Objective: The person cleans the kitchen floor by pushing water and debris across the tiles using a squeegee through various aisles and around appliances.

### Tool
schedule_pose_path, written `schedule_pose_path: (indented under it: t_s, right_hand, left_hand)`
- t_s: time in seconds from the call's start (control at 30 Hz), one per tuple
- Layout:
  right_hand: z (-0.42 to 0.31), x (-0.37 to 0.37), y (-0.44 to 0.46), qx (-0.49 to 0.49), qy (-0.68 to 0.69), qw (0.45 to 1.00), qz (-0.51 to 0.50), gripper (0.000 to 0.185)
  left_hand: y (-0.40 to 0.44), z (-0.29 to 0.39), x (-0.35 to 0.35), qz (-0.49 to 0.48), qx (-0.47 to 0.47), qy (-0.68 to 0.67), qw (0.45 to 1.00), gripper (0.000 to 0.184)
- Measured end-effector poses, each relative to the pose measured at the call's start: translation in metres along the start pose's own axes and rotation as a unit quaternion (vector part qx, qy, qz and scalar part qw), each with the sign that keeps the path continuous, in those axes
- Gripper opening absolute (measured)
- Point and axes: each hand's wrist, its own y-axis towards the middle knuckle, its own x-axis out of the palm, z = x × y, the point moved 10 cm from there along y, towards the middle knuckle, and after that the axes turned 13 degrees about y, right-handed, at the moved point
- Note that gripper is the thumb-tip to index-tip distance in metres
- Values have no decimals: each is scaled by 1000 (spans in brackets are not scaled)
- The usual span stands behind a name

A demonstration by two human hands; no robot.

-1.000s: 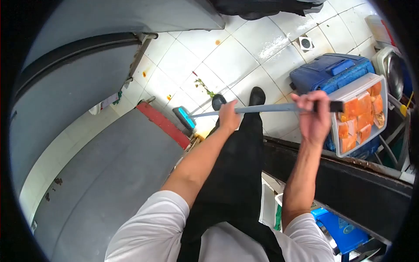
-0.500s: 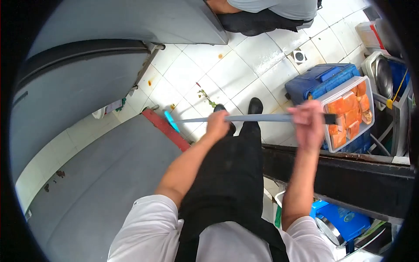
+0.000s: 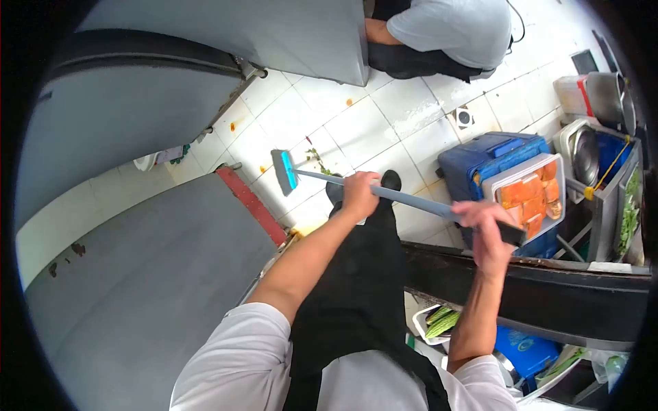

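Holds broom (image 3: pixel 415 199) in 2 grips, slanting from far-left head to near-right end. Has left grip (image 3: pixel 360 197) wrapped around mid handle, closed, with no visible gap. Has right grip (image 3: pixel 490 236) curled around handle just short of the black end (image 3: pixel 512 234), looser by the look of it; cannot tell how tight. Places blue broom head (image 3: pixel 288 171) low at the white tiled floor (image 3: pixel 356 130), just left of green scraps (image 3: pixel 321 163) and to the right of a red strip (image 3: pixel 250 205), apart from both. Points bristles left, away from scraps; cannot tell about firm contact with tiles. Looks like sweeping in hand, probably between strokes. Has not yet gathered scraps. Likely calls next for swinging head to the right of scraps, then drawing left with bristles flat, clear of 2 dark shoes (image 3: pixel 391 180). Needs left grip as pivot, right grip for steering the top; needs care near tub (image 3: pixel 491 192) of orange pieces on blue bin (image 3: pixel 486 147). Note also another person (image 3: pixel 452 31) at far side, well apart from broom.
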Motion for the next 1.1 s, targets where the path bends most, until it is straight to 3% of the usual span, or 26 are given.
schedule_pose_path:
  t_s: [0.03,0.1,0.17,0.23,0.27,0.33,0.43,0.57,0.67,0.73,0.83,0.93,1.1]
  right_hand:
    - [-23,-7,-4,-20,-25,999,4,25]
    - [-66,-15,-15,-51,-34,998,1,29]
    - [-107,-7,-25,-88,-75,993,-27,35]
    - [-141,8,-33,-105,-97,989,-39,45]
    - [-155,16,-36,-110,-104,987,-52,47]
    - [-178,29,-41,-113,-112,985,-70,50]
    - [-207,50,-39,-115,-98,982,-112,52]
    - [-195,85,-13,-72,-80,981,-160,50]
    - [-135,129,5,14,-46,975,-218,35]
    - [-90,164,9,72,-58,959,-268,19]
    - [-39,197,7,139,-66,936,-317,12]
    - [-60,190,8,118,-98,939,-308,14]
    - [-143,168,15,-6,-201,931,-304,17]
  left_hand:
    - [-1,24,0,36,30,-11,999,15]
    - [1,64,7,-5,68,-52,996,15]
    - [-3,101,-8,55,100,-58,992,17]
    - [-1,127,-12,-27,137,-99,985,17]
    - [1,133,-27,-12,135,-104,985,17]
    - [-5,151,-30,-139,168,-76,973,16]
    - [-18,159,-73,-125,166,-82,975,14]
    - [-37,115,-114,3,126,-122,985,11]
    - [-57,48,-130,8,14,-118,993,9]
    - [-73,-10,-112,39,-48,-77,995,10]
    - [-88,-64,-86,33,-157,-42,986,10]
    - [-73,-39,-72,115,-102,-104,982,9]
    - [-13,59,-68,108,32,-204,972,16]
